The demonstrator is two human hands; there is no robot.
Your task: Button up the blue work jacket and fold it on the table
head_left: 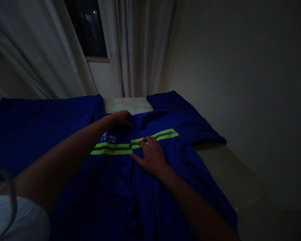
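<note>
A blue work shirt (180,127) with neon-yellow reflective stripes (165,134) lies spread front-up on a pale table (228,170). My left hand (121,117) reaches to the collar area, its fingers curled on the fabric there. My right hand (152,155) rests flat on the shirt's chest beside the button line, fingers stretched out and touching the stripe. A small white logo (107,137) shows on the chest, partly hidden by my left forearm.
More blue cloth (35,124) covers the table's left side. White curtains (130,50) and a dark window (86,26) stand behind the table. A bare wall (240,67) is on the right. The table's right edge runs diagonally near the wall. The room is dim.
</note>
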